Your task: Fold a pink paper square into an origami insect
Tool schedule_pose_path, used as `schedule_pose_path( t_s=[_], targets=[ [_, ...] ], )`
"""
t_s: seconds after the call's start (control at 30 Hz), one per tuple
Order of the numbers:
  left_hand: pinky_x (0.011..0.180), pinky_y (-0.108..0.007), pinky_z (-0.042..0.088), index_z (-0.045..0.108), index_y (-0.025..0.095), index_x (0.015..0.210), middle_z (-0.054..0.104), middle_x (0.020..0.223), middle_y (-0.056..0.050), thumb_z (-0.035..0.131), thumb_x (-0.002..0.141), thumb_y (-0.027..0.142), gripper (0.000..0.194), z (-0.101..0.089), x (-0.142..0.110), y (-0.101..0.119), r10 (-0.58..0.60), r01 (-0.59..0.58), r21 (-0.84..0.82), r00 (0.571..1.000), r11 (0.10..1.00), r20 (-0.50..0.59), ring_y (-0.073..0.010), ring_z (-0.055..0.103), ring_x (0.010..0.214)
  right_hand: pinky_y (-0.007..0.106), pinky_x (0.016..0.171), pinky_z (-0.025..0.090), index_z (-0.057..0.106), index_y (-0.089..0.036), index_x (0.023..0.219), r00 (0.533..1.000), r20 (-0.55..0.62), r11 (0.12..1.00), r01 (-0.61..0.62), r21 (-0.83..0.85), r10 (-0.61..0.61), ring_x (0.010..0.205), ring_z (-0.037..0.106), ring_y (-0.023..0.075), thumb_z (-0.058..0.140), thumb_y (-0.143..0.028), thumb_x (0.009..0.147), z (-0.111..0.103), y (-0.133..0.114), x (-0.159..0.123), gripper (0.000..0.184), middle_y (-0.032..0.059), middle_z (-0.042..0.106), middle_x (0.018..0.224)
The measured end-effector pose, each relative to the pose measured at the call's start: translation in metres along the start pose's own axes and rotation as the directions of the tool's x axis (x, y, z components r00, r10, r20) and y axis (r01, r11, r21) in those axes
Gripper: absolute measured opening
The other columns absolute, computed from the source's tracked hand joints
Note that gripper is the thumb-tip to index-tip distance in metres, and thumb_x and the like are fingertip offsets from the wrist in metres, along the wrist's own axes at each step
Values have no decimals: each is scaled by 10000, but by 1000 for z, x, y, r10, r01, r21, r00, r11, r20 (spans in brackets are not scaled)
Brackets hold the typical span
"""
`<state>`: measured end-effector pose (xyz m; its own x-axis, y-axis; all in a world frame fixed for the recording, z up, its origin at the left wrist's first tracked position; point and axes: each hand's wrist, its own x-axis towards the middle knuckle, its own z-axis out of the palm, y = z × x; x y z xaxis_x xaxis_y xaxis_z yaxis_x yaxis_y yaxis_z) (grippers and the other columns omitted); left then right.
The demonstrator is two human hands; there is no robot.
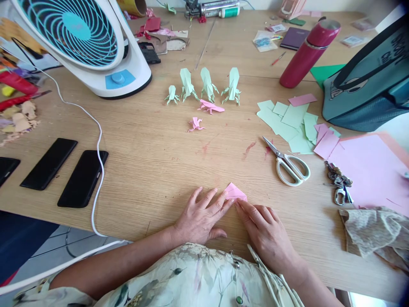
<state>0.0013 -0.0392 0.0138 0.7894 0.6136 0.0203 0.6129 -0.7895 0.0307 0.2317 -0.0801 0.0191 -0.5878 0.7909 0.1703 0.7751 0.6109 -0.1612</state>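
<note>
A small folded piece of pink paper (235, 192) lies on the wooden table near its front edge. My left hand (203, 215) rests flat with fingers spread, its fingertips on the left side of the paper. My right hand (263, 226) is closed, its fingers curled and pressed together at the paper's lower edge; the thumb is mostly hidden. Farther back stand several light green paper insects (207, 85). In front of them are a pink winged paper insect (211, 106) and a smaller pink paper figure (196, 124). White-handled scissors (287, 164) lie to the right.
Green paper pieces (297, 123), keys (340, 183), a pink sheet (373, 166) and a crumpled cloth (377, 232) lie right. Behind them stand a red flask (309, 53) and a bag (364, 85). On the left are a fan (118, 81), black phones (83, 181) and a white cable (99, 170).
</note>
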Motion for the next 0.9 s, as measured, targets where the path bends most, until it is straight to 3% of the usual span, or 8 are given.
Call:
schedule_pose_path(
  t_s=[0.37,0.57,0.9],
  targets=[
    [1155,-501,173,418,167,1501,403,1568,-73,232,964,690,773,13,-7,3,-45,42,-55,997,998,-68,-300,262,1412,439,843,483,471,-118,1432,992,-2,991,-125,46,126,1048,550,284,466,-88,951,13,-9,-11,482,189,557,1403],
    [1156,-489,113,408,135,1502,371,1586,-87,132,977,673,801,14,-8,0,-34,28,-101,998,995,-60,-289,239,1422,422,822,473,446,-165,1454,989,-5,988,-150,45,151,991,560,270,481,-104,953,15,-10,-12,506,168,566,1393],
    [1080,-461,226,427,159,1496,400,1570,-86,189,1002,620,716,15,-10,4,-53,48,-79,996,996,-71,-298,246,1417,406,815,453,489,-109,1407,984,-55,984,-169,47,172,980,551,268,508,-148,973,18,-10,-10,437,178,607,1298]
  ],
)
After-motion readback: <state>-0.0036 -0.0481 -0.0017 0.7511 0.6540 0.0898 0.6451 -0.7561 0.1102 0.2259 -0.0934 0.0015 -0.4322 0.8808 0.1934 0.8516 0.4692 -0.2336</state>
